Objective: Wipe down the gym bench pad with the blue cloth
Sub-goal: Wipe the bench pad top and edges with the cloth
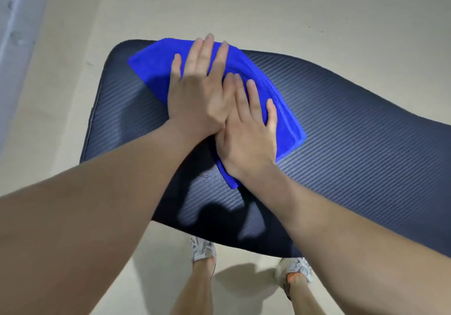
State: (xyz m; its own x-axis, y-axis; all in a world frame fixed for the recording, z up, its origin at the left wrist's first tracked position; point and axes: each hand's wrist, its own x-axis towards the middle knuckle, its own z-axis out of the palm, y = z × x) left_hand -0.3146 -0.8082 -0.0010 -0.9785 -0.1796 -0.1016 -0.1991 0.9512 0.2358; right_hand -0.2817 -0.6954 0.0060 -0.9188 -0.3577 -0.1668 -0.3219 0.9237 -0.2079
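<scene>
My blue cloth [156, 70] lies flat on the gym bench pad [353, 124], near the pad's rounded end in the upper left of the frame. Both of my hands are on top of it. My left hand [197, 99] is higher in the frame and my right hand [249, 134] sits just below and to the right of it, and the two touch where the right one tucks under the edge of the left. The fingers [207, 53] of my left hand are straight and close together, with the little one a bit apart, and their tips reach the far edge of the cloth. The fingers [253, 95] of my right hand are flat too, and a little spread. I am not pinching the cloth, I am only pressing down on it with open palms. The pad is long, and its long way runs from the upper left of the frame down to the right edge. Most of the bare pad lies to the right of my hands, so I think I need to push the cloth that way, and my right hand is nearer to that part. My arms come in from the bottom corners and stretch out almost straight. My shoes [202, 248] stand on the floor [268, 9] at the bottom, close to the near edge of the pad.
</scene>
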